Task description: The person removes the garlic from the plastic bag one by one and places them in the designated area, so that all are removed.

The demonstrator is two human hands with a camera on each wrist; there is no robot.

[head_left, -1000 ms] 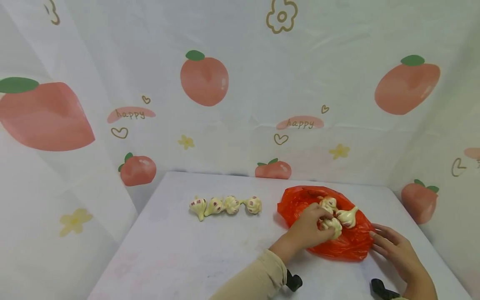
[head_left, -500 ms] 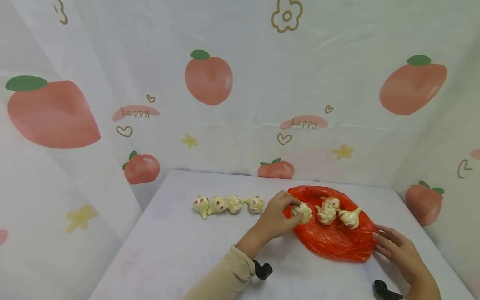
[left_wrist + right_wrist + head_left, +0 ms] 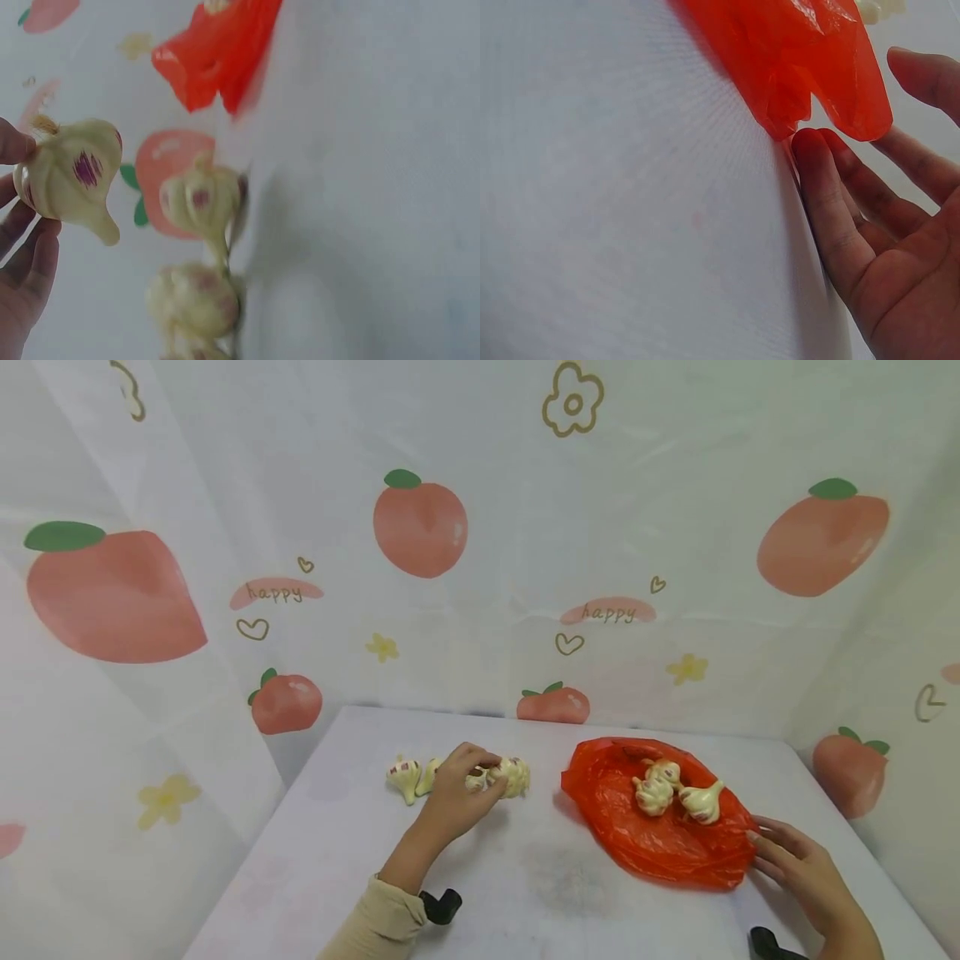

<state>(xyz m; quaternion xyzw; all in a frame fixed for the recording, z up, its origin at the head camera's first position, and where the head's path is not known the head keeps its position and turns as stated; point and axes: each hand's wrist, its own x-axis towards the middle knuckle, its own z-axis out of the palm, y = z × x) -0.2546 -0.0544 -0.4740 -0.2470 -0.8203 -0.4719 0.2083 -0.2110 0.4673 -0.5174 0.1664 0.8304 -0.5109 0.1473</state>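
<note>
Thumb and fingers of my left hand (image 3: 455, 795) grip a garlic bulb (image 3: 71, 174), cream with purple streaks. In the head view the hand is over a row of garlic bulbs (image 3: 404, 777) and covers part of it. The left wrist view shows the held bulb apart from a row bulb (image 3: 201, 199). To the right lies a red plastic bag (image 3: 645, 850) with three garlic bulbs on it, one being the rightmost bulb (image 3: 701, 802). My right hand (image 3: 808, 872) touches the bag's right edge with extended fingers, its thumb held apart.
The white table (image 3: 322, 877) ends at a back wall of white cloth (image 3: 480, 660) printed with peaches. Black camera mounts show at both wrists, the left mount (image 3: 441, 907) near the table's front.
My left hand has lifted one garlic bulb off the red bag and carried it left to the row. My right hand has stayed at the bag's edge.
</note>
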